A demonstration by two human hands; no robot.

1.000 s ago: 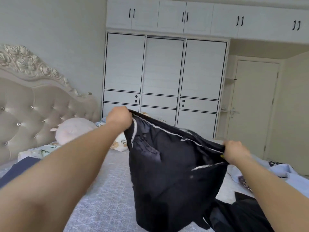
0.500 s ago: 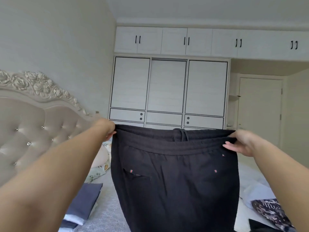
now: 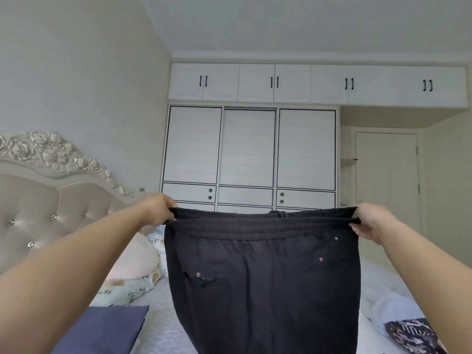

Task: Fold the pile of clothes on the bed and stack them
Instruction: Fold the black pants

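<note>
While both hands pinched the waistband ends, left hand and right hand curled tight on it, I saw the black trousers hanging spread flat above the bed, seemingly to straighten them for folding.

Far wall: I see a white wardrobe with black-trimmed panels, overhead cabinets above it.
Right: I see a closed door.
Left: I see a tufted headboard, rose carving on top.
Near it: a pink pillow.
</note>
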